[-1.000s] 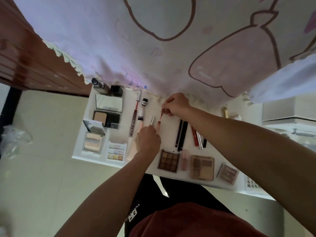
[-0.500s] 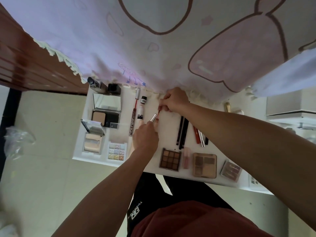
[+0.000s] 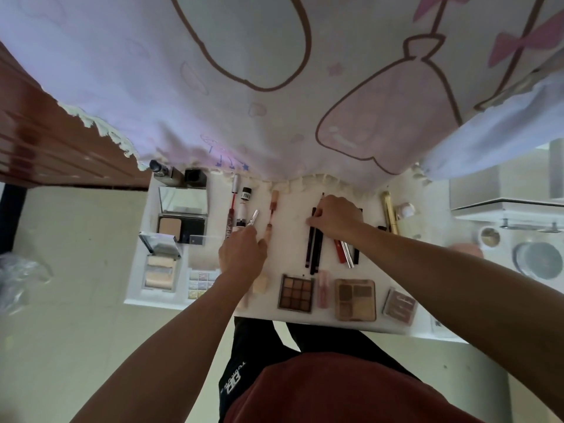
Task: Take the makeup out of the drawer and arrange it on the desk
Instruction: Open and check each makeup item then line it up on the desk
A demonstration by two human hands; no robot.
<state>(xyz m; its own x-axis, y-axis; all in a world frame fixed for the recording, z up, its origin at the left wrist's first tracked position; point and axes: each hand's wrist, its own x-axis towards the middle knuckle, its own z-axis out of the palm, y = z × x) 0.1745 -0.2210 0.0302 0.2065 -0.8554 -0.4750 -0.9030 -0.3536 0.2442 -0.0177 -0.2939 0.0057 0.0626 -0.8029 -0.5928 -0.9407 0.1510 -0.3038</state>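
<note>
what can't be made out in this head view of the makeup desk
Head view:
- Right hand: whether it pinches the black pencils; the grip is hidden under the hand itself.
- Silver-tipped stick: lower part hidden inside the left hand holding it.
- Beige item: mostly covered by the left forearm, kind unclear.
- Desk: far edge hidden under the hanging cloth.
- White tube: label too small to read.

Pink cartoon-print cloth (image 3: pixel 274 102) above, brown wooden panel (image 3: pixel 45 141) at left
</note>
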